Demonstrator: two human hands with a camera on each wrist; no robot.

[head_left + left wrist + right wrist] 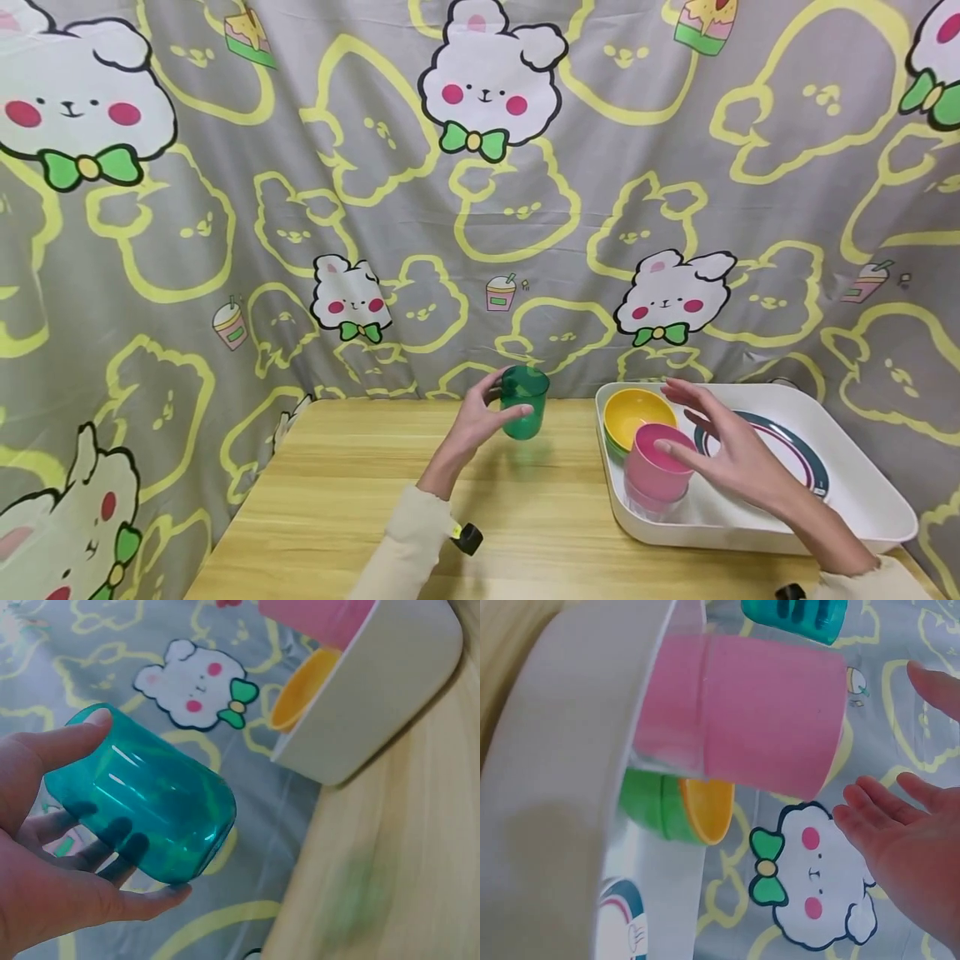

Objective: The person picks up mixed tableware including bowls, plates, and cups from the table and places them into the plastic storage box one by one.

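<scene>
Cup of translucent green plastic sits in the left hand, lifted just above the wooden table near its far edge; the thumb curls round the side nearest the person and the other fingers wrap the far side, so the hand grasps it fully. In the left wrist view the same cup lies tilted across the palm, thumb tip at its rim and fingertips showing through the plastic. To the right of those fingers, well apart from them, the right hand hovers with straight, spread fingers over a white tray, holding nothing. Directly under its fingertips stands a pink cup, which seems to be nested in a clear cup beneath it, though the head view is too small to be sure; the right wrist view shows a clear band around the pink cup at its lower part. The fingertips look very close to the pink rim, and whether they touch it cannot be told. Just beyond the thumb side of that hand sits a yellow bowl stacked in a green bowl. Beneath the palm lies a plate with coloured rings. Behind everything hangs a grey curtain printed with white bunnies.
</scene>
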